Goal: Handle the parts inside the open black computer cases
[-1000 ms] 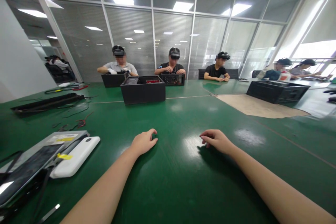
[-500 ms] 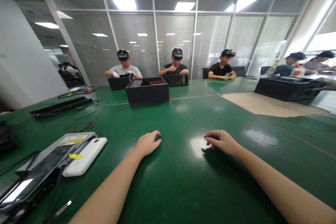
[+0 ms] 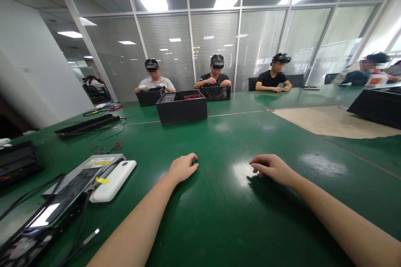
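Observation:
My left hand (image 3: 182,167) rests on the green table (image 3: 219,217), fingers curled loosely under, with nothing seen in it. My right hand (image 3: 272,168) lies a little to its right, also loosely curled on the tabletop, thumb tucked towards the fingers. Neither hand touches any object. A white oblong device (image 3: 113,180) lies to the left of my left hand, beside a grey drive (image 3: 84,169) and a dark flat panel (image 3: 59,204).
A black computer case (image 3: 182,107) stands further back at the centre. Three people sit at the far side with black cases. Cables and a black strip (image 3: 87,125) lie at the left. Another black case (image 3: 377,106) is at the right, near a bare tan patch (image 3: 332,123).
My hands stay in place on the table. The view has swung to the left, so everything has shifted right in the picture.

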### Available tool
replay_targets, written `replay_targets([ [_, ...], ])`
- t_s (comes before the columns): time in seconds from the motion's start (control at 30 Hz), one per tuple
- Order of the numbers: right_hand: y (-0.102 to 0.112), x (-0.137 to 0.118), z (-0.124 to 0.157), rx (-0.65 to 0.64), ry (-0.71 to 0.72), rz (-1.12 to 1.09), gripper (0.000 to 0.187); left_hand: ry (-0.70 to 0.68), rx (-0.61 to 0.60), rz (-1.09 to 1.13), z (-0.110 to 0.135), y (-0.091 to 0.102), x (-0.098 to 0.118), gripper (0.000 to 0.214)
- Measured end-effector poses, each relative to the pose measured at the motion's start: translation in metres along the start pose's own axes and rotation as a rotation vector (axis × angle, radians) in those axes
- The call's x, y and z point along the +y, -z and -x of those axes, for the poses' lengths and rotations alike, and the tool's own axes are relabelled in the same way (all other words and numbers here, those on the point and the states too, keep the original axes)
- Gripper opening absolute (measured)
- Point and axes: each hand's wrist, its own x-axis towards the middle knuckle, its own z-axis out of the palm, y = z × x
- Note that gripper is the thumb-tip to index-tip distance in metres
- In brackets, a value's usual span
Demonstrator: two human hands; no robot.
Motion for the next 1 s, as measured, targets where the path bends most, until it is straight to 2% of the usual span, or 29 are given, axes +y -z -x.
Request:
replay_targets([
  [1.0,0.0013,-0.0021,0.0021,-0.023,0.013,0.024,0.033,0.004,0.025,-0.012,-0.0041,-0.0083,-0.0069,0.035],
])
